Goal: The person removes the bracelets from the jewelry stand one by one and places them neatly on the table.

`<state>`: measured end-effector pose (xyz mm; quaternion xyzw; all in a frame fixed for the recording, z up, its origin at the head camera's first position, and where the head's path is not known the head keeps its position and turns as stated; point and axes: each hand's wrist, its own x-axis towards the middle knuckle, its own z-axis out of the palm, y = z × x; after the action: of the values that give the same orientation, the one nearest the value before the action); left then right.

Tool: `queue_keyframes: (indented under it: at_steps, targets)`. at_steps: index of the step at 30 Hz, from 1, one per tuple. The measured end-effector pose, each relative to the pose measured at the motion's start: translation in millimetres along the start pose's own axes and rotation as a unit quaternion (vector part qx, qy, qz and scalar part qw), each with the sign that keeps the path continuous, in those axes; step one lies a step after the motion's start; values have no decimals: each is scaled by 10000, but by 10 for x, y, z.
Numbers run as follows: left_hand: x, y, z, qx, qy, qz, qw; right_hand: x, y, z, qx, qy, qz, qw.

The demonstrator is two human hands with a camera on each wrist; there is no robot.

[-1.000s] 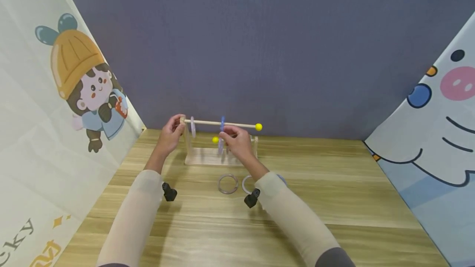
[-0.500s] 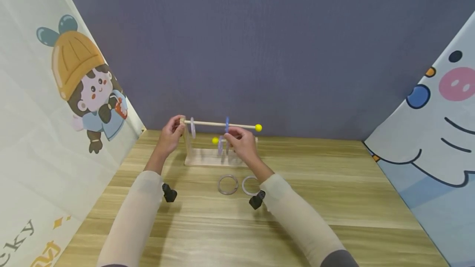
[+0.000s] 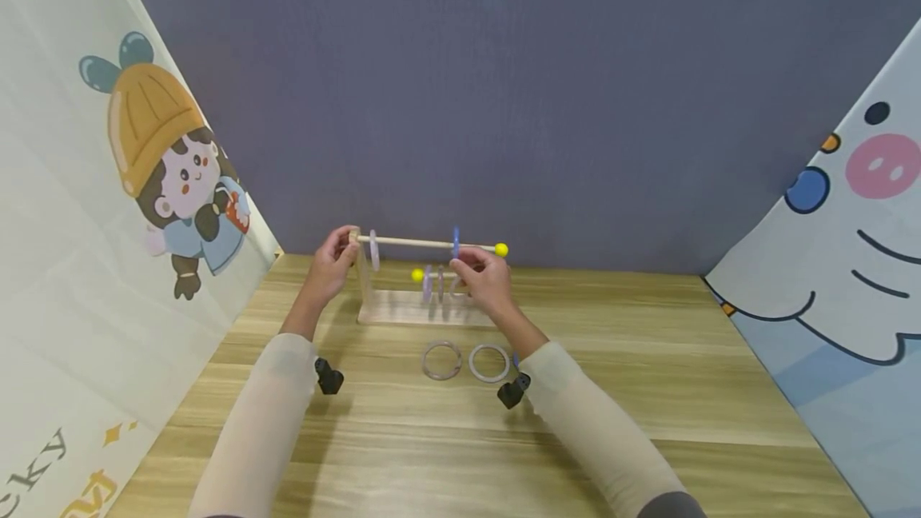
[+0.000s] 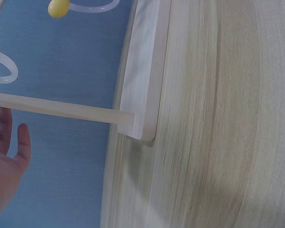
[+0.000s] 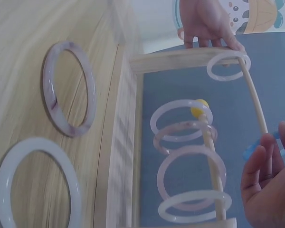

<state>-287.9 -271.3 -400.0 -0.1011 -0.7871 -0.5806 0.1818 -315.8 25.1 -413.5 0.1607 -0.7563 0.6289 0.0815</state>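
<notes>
Right hand [image 3: 488,276] is pinching a blue ring [image 3: 456,236] low on its rim, while the left hand [image 3: 332,262] is gripping the top of a wooden stand's upright. Below, the counter [image 3: 647,374] is carrying that stand [image 3: 396,308], whose upper rod [image 3: 410,242] is running sideways towards a yellow ball [image 3: 501,249]. Around this rod the blue ring is apparently hanging, near the ball end; fingers are hiding much of it from the right wrist camera, so its contact with the rod is remaining unclear. Judging by its glassy look, it is probably handling as light, stiff, slightly slippery and perhaps brittle, so a gentle thumb-and-finger pinch on the rim is suiting it. Compared with the earlier frame, ring and right hand are sitting farther right, closer to the ball; the left hand is staying put.
</notes>
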Motion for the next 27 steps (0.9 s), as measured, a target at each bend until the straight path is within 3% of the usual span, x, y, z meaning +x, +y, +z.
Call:
queue_keyframes:
  at_steps: [12, 18, 27]
  targets:
    - [39, 26, 50, -5, 145, -38, 9999, 118, 153, -237, 154, 4, -42, 9999]
    - [121, 23, 71, 90, 355, -92, 9993, 323, 208, -350, 161, -122, 9, 9998]
    - [109, 40, 69, 99, 368, -57, 9993, 326, 243, -503, 231, -16, 94, 9997]
